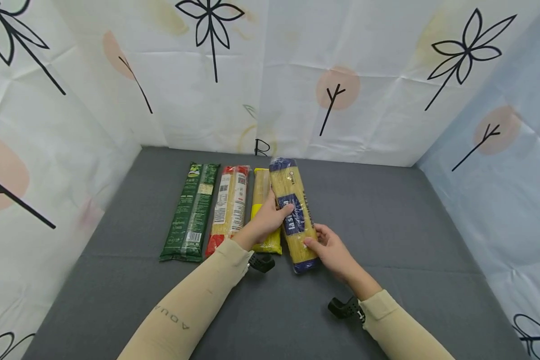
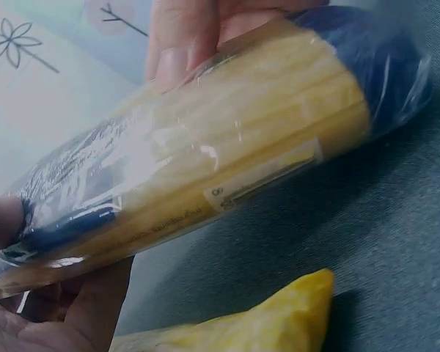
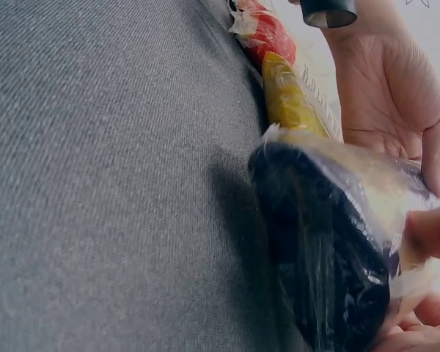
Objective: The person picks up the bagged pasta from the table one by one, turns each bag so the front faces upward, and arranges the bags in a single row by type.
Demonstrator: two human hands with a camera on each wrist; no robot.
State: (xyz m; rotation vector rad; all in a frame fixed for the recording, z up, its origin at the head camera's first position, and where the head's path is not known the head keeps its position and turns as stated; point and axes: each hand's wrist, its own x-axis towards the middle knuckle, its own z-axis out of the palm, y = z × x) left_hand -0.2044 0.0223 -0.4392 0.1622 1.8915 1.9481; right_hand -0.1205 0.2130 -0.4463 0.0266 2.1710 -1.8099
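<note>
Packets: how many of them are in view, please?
4: green packet leftmost, red-ended packet next, yellow packet third, blue-ended packet held by left hand and right hand.

A flat, dark grey surface covered in woven fabric [image 1: 387,215] is seen to bear three long packets, laid side by side towards its left: a dark green plastic packet [image 1: 191,215] with a barcode near its closer end, a clear plastic packet with red ends and pale yellow contents [image 1: 228,207], and a bright yellow plastic packet [image 1: 261,187], partly covered in the head view.
</note>
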